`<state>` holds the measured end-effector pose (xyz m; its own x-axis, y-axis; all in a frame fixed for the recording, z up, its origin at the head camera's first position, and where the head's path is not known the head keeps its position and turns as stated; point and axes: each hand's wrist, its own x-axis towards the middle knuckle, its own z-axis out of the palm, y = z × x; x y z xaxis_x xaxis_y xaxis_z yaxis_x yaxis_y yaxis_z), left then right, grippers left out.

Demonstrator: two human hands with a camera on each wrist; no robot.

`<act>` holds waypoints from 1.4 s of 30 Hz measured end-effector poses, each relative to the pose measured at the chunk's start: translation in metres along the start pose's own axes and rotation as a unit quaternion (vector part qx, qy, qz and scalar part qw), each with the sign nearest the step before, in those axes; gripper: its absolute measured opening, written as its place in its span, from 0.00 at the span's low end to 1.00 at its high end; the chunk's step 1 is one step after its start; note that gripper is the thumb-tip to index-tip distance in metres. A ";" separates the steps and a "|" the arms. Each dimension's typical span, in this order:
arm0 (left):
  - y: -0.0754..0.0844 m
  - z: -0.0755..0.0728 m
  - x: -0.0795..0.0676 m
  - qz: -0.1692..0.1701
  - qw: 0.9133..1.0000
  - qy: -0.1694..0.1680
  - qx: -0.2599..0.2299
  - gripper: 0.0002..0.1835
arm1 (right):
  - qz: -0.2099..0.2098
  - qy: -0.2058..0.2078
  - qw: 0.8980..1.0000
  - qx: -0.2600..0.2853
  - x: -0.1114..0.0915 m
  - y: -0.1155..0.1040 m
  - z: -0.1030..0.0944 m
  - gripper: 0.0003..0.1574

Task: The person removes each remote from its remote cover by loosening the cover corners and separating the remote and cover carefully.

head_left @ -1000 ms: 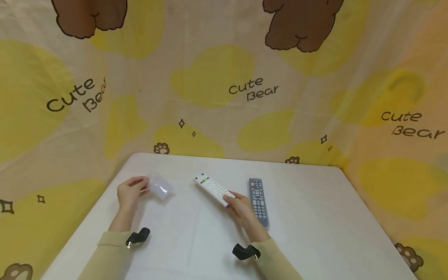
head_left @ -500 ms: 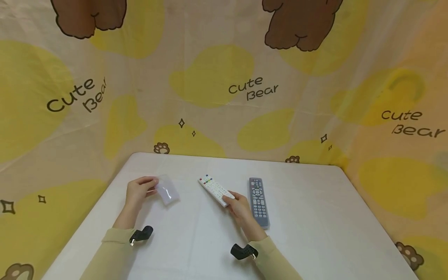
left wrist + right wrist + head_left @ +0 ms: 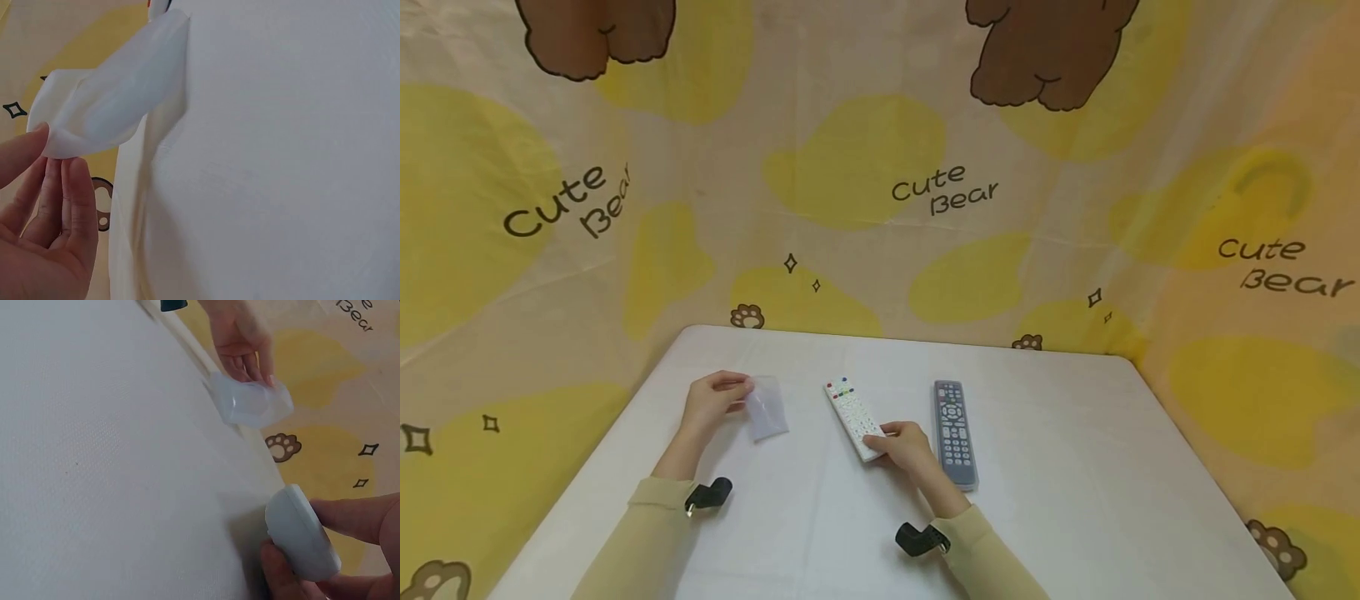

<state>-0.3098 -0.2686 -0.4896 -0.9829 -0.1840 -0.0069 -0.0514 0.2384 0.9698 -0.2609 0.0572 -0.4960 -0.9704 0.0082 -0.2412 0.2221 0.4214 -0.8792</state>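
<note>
Between thumb and fingertips, my left hand [image 3: 711,406] pinches one edge of a translucent plastic sleeve [image 3: 767,410]. In the left wrist view the sleeve [image 3: 119,87] hangs above the white table and bulges a little; nothing can be made out inside it. My right hand [image 3: 906,450] grips the near end of a white remote control [image 3: 852,417], thumb on the button face and fingers underneath. Its far end, with coloured buttons, points away and slightly left. The right wrist view shows the remote's end [image 3: 300,534] just above the tabletop. Sleeve and remote are apart.
A grey remote control [image 3: 955,433], apparently in a clear cover, lies on the table right of my right hand. The white table [image 3: 1075,467] meets a printed cloth backdrop [image 3: 850,167] behind and at both sides. Each wrist wears a black camera mount [image 3: 709,495].
My left hand has moved right, bringing the plastic sleeve closer to the white remote control. My right hand has turned the remote so it points more straight ahead, its near end shifting left and nearer.
</note>
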 end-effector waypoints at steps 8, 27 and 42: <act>-0.004 0.004 0.006 0.017 1.000 -0.011 0.018 0.20 | -0.002 -0.002 0.998 -0.063 -0.002 -0.003 0.001 0.30; -0.007 0.020 0.017 0.023 0.999 -0.026 0.038 0.19 | 0.001 -0.042 0.998 -0.049 -0.012 -0.011 0.024 0.20; -0.011 0.030 0.022 0.006 0.998 -0.019 0.062 0.15 | -0.021 -0.050 0.998 -0.028 -0.005 -0.018 0.038 0.18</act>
<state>-0.3366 -0.2465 -0.5081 -0.9895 -0.1445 -0.0080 -0.0595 0.3561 0.9326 -0.2562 0.0152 -0.4942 -0.9639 -0.0998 -0.2470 0.1733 0.4693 -0.8658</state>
